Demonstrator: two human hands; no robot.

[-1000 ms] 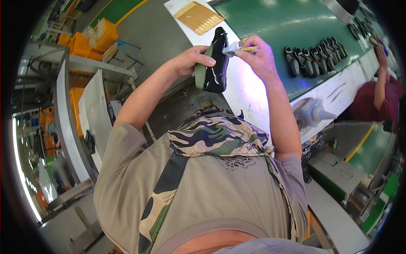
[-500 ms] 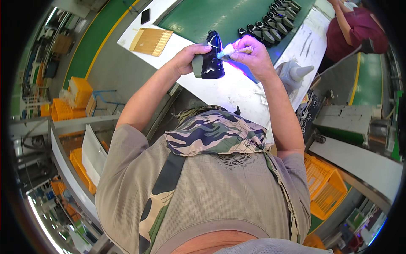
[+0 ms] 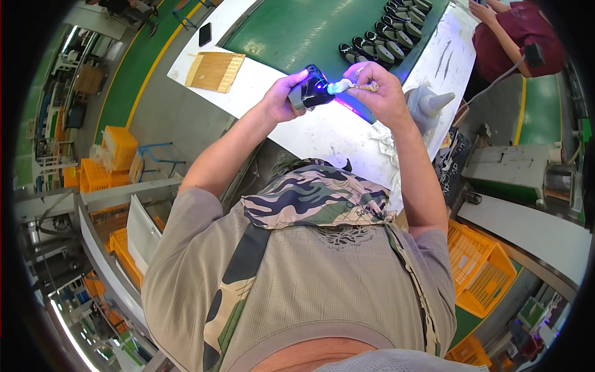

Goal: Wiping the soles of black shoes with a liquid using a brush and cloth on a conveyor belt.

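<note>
Forearms [image 3: 232,146] reach forward and inward from our sides, elbows bent, bringing our hands nearly level with each other above the white table [image 3: 310,139]. Our left forearm slants up to the right, while our right one stands steeper and leans slightly left. Our left hand [image 3: 282,101] is closed round the shoe [image 3: 315,94], thumb on its upper side, most of the fingers hidden. Our right hand [image 3: 382,91] pinches a pale swab [image 3: 343,86] between thumb and fingers, its tip at the shoe's right side; we cannot tell whether the two touch. The black shoe sits between our hands, short of the green surface [image 3: 279,34], where other shoes [image 3: 385,48] lie in rows. To the right of our right wrist stands a bottle [image 3: 426,103].
</note>
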